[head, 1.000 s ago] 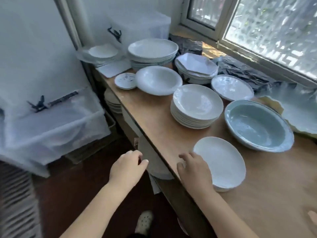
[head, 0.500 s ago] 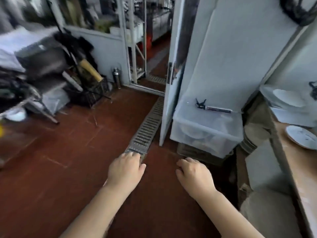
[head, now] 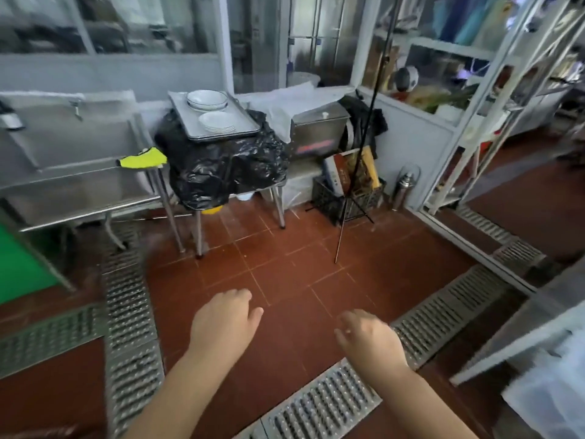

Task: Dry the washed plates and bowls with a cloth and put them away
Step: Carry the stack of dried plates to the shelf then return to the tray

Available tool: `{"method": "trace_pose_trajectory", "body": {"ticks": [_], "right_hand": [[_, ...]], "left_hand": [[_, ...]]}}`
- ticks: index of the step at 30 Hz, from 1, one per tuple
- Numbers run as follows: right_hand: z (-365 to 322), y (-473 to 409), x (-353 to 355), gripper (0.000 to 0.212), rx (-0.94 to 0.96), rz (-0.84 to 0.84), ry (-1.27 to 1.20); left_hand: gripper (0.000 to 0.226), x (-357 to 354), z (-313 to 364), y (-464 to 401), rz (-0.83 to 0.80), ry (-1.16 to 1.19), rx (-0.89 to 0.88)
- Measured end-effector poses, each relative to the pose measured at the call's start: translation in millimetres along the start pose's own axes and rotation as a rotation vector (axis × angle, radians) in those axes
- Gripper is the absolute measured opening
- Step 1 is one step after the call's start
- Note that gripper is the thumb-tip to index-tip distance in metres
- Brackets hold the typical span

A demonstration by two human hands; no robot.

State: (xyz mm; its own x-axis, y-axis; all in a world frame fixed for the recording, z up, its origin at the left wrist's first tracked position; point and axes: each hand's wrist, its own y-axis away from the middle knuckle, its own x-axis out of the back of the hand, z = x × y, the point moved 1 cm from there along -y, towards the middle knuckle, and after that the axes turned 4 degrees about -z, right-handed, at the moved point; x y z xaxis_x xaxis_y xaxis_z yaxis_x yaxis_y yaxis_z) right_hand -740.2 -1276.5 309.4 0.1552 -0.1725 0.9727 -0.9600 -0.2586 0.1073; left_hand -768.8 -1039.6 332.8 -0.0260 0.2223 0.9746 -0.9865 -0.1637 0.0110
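Bowls (head: 207,99) and plates (head: 217,122) upright on tray (head: 247,128) | left hand (head: 223,321), right hand (head: 368,340): fingers loose, empty

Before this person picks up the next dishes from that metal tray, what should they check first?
1. Left hand free: ok, holds nothing.
2. Right hand free: ok, holds nothing.
3. Dishes waiting: ok, stacked bowls and plates sit on the tray.
4. Cloth at hand: cannot tell; a yellow cloth lies on the steel sink's edge, its dryness unknown.
5. Path: ok, only tiled floor lies ahead, though drain grates flank it.
6. Tray steady: cannot tell; it rests on a black bag.
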Motion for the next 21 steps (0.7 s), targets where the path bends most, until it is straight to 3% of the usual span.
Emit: {"method": "trace_pose_trajectory", "body": {"ticks": [10,16,18,21], "right_hand": [[-86,-192,-12,0.015,0.177,-0.05,-0.072],[-119,-343,-12,0.02,0.242,-0.07,-0.136],[-127,-397,-1,0.007,0.272,-0.075,-0.133],[-143,-470,14,0.018,0.305,-0.061,-0.124]], "left_hand": [[0.037,1,-110,-110,-0.026,0.034,0.262],[0.033,12,-149,-242,-0.021,-0.004,0.34],[0.033,24,-158,-290,-0.009,0.009,0.369],[0.034,37,-172,-353,0.017,0.012,0.398]]}}
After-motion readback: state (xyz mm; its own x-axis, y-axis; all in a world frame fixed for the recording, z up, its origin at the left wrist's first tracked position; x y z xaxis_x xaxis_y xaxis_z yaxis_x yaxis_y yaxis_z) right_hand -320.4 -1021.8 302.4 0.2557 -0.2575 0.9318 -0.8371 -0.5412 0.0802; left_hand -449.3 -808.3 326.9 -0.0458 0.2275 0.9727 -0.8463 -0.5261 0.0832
